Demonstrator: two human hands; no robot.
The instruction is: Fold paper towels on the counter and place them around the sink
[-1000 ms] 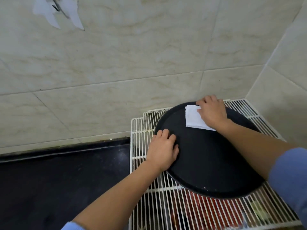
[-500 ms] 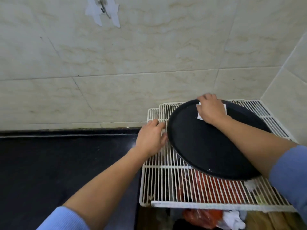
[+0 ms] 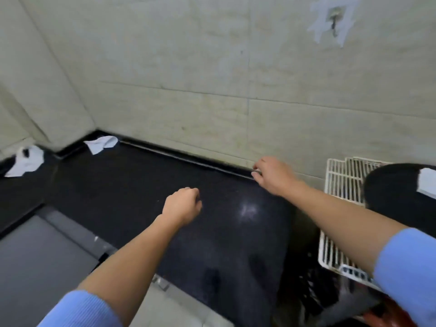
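Left hand [image 3: 182, 205] and right hand [image 3: 273, 175] hang loosely curled, seemingly empty; frame edge crops the paper towel [image 3: 428, 185].

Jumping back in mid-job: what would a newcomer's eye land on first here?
The left hand and right hand reach out empty over the glossy black stone counter. A crumpled white paper towel lies in its far left corner, with a second crumpled towel at the left edge. At right, a folded white paper towel sits on the round black tray on the white wire rack.
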